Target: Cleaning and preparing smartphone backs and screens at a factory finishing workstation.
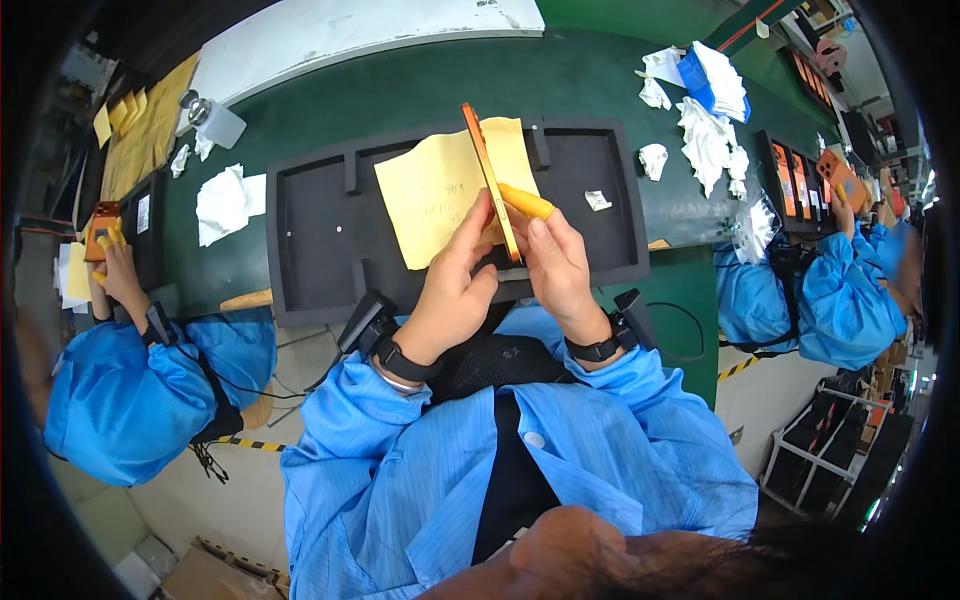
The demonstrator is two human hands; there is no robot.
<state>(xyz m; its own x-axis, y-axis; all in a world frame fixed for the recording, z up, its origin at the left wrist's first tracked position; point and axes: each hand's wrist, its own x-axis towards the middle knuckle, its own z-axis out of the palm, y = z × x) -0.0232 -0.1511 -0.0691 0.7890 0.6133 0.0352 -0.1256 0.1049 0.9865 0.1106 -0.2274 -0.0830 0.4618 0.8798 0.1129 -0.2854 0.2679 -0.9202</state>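
Observation:
An orange smartphone point(478, 145), seen almost edge-on, stands tilted upright between my hands above a dark foam tray point(312, 190). My left hand point(452, 298) is closed round its lower left side, with thumb and fingers against it. On the other side my right hand point(562, 272) grips the lower part of the phone. A yellow finger cot point(526, 203) covers a finger of that hand and reaches the phone's face. Under the phone lies a creased yellow sheet of paper point(412, 195) with faint handwriting. Part of the phone's lower end is hidden by my fingers.
A small white scrap point(597, 200) lies in the tray. Crumpled white wipes point(222, 205) and a pump bottle point(212, 120) stand left; more wipes point(706, 145) and a blue wipe pack point(714, 82) lie right. Co-workers in blue sit at left point(150, 390) and right point(830, 300), each holding an orange phone.

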